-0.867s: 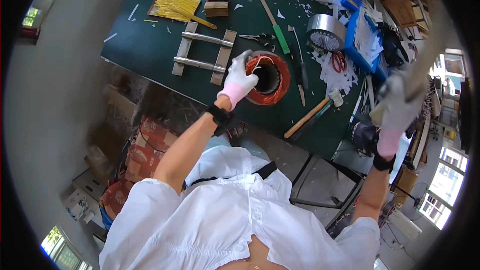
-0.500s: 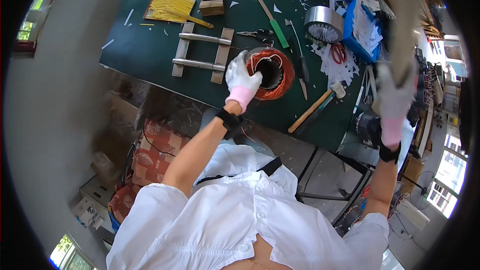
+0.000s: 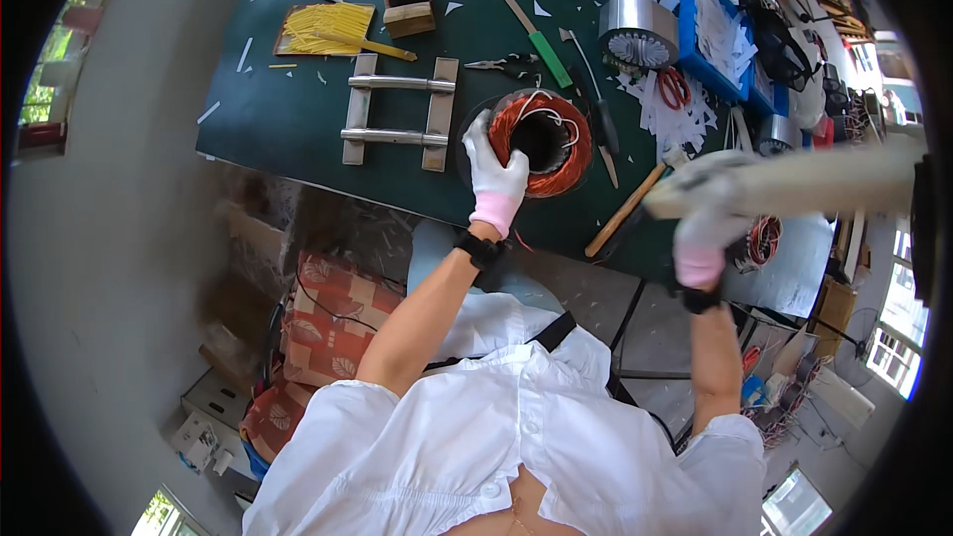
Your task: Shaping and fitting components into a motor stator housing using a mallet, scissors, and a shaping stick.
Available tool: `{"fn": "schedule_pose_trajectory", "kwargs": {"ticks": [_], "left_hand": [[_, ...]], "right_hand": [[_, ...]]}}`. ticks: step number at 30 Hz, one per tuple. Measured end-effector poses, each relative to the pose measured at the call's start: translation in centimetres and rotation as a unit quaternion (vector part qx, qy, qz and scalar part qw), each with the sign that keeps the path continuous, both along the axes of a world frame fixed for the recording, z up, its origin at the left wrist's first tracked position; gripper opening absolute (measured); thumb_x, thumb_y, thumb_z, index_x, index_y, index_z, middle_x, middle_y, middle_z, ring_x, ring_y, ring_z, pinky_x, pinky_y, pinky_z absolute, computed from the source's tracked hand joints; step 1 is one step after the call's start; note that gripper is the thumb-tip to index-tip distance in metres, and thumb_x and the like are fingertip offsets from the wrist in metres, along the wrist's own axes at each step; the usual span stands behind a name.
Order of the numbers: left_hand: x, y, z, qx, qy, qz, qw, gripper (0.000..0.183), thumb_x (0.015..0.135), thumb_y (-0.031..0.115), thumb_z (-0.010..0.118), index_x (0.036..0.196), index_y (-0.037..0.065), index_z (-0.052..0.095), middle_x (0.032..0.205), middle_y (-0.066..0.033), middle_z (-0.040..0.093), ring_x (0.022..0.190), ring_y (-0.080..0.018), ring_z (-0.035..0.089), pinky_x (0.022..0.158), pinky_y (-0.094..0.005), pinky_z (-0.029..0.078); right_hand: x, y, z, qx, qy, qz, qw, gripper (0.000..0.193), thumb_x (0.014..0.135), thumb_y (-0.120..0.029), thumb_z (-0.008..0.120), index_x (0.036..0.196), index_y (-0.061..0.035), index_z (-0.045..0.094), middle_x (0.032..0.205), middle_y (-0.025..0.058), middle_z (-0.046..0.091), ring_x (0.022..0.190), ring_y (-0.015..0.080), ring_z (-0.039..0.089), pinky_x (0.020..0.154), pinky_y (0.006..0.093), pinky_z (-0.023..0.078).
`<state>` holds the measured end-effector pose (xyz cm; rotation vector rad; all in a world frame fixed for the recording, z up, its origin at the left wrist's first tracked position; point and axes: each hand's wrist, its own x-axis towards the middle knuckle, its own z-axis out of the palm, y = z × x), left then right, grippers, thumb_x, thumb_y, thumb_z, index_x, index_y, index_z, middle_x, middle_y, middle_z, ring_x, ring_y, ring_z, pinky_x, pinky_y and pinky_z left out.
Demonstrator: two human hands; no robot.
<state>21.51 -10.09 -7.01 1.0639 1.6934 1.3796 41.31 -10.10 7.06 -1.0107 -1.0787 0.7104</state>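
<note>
Although apparently wound all the way round, not to be judged finished: a copper coil (image 3: 551,184), near the front edge of the green table (image 3: 288,129), with white cord (image 3: 574,127) looped loosely over the rim and seemingly yet to be secured. Not possible to check completion inside the dark bore (image 3: 537,147). Gripped by the wall in the white-gloved left hand (image 3: 496,169), with thumb inside and fingers curled round the outer side. Closed on, as far as blur allows, in the right hand (image 3: 710,223): a long, pale, straight-sided bar (image 3: 834,184), apparently of wood, to the right of the coil and apart from it.

Noted on the coil: glossy orange-red strands, bundled into a thick round ring. Just to the left, a metal rack (image 3: 399,137) of smooth round rods across flat strips. Beyond, pliers (image 3: 496,65) and a green-handled tool (image 3: 549,58). To the right, a wooden-handled hammer (image 3: 625,210). Farther out, a shiny metal cylinder (image 3: 635,25), red-handled scissors (image 3: 674,89) on thin white paper scraps (image 3: 655,131), and a blue tray (image 3: 710,79). At far left, slim yellow strips (image 3: 323,30), heaped flat.
</note>
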Motion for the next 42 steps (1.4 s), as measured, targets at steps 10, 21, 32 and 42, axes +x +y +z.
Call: {"fn": "schedule_pose_trajectory", "kwargs": {"ticks": [10, 21, 32, 42], "left_hand": [[1.1, -1.6, -0.6, -0.023, -0.030, 0.029, 0.999, 0.070, 0.071, 0.007, 0.060, 0.134, 0.002, 0.029, 0.127, -0.0212, 0.036, 0.121, -0.0359, 0.037, 0.106, -0.0399, 0.028], [0.4, -2.0, -1.7, -0.051, -0.155, 0.043, 0.986, 0.070, 0.075, 0.006, 0.063, 0.135, -0.001, 0.028, 0.130, -0.0168, 0.036, 0.122, -0.0263, 0.039, 0.104, -0.0338, 0.032], [0.1, -1.9, -0.3, -0.116, -0.032, 0.053, 0.991, 0.063, 0.077, 0.007, 0.063, 0.131, -0.002, 0.033, 0.125, -0.0135, 0.043, 0.112, -0.0205, 0.046, 0.097, -0.0310, 0.038], [-3.2, 0.1, -0.9, -0.056, -0.114, -0.096, 0.987, 0.057, 0.079, 0.014, 0.062, 0.128, -0.004, 0.038, 0.123, -0.0181, 0.040, 0.114, -0.0280, 0.044, 0.100, -0.0357, 0.035]], "right_hand": [[0.1, 1.0, 5.0, -0.151, -0.377, -0.058, 0.912, 0.029, 0.081, -0.023, 0.064, 0.094, -0.0022, 0.050, 0.069, 0.0133, 0.060, 0.060, 0.0227, 0.062, 0.062, 0.0388, 0.049], [-1.0, 1.1, 9.1, -0.160, -0.472, -0.084, 0.863, 0.026, 0.083, -0.018, 0.063, 0.100, -0.0022, 0.053, 0.074, 0.0106, 0.063, 0.064, 0.0226, 0.063, 0.064, 0.0346, 0.050], [0.6, -0.5, 7.5, -0.185, -0.469, -0.029, 0.863, 0.032, 0.083, -0.017, 0.063, 0.105, 0.0003, 0.049, 0.075, 0.0129, 0.063, 0.062, 0.0212, 0.063, 0.057, 0.0297, 0.049], [0.7, -0.9, 4.1, -0.173, -0.614, 0.087, 0.765, 0.037, 0.078, -0.024, 0.068, 0.103, -0.0045, 0.050, 0.078, 0.0223, 0.061, 0.076, 0.0348, 0.064, 0.064, 0.0370, 0.051]]}}
